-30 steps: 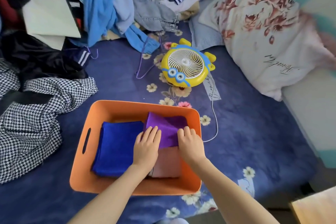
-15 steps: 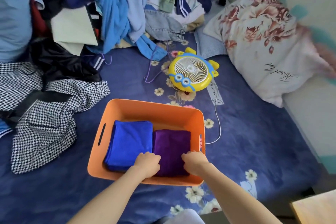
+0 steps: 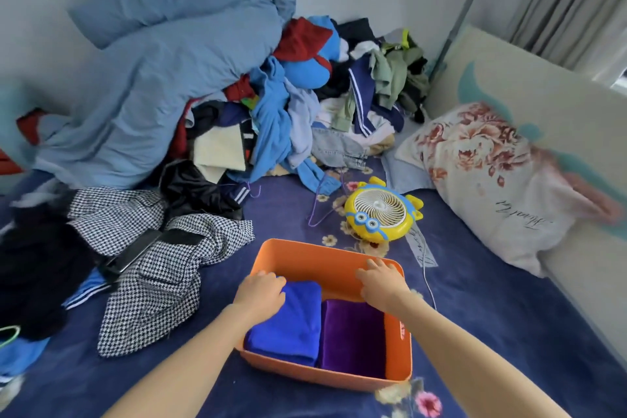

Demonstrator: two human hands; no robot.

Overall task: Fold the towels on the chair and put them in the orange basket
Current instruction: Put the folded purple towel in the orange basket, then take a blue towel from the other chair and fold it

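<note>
The orange basket (image 3: 298,253) sits on a dark blue flowered bedsheet (image 3: 492,309) and holds two folded towels side by side. The blue towel (image 3: 288,326) lies along its left half and the purple towel (image 3: 353,336) along its right half, their long edges touching. The left hand (image 3: 259,295) rests on the far end of the blue towel by the basket's left wall, knuckles up and fingers bent down over the cloth. Whether it pinches the towel or only presses it cannot be told. The right hand (image 3: 383,282) lies at the basket's far right corner with its fingers across the rim, above the far end of the purple towel. Whether it grasps the rim cannot be told either. Just beyond the basket a yellow cartoon-faced fan (image 3: 380,214) lies face up, and its white cable (image 3: 428,285) runs down past the basket's right side. A purple hanger (image 3: 319,210) lies beside the fan. A houndstooth garment (image 3: 163,265) is spread to the basket's left. Behind it are a heap of mixed clothes (image 3: 305,105) and a bunched blue duvet (image 3: 169,78). A flowered pillow (image 3: 492,180) leans at the right.
</note>
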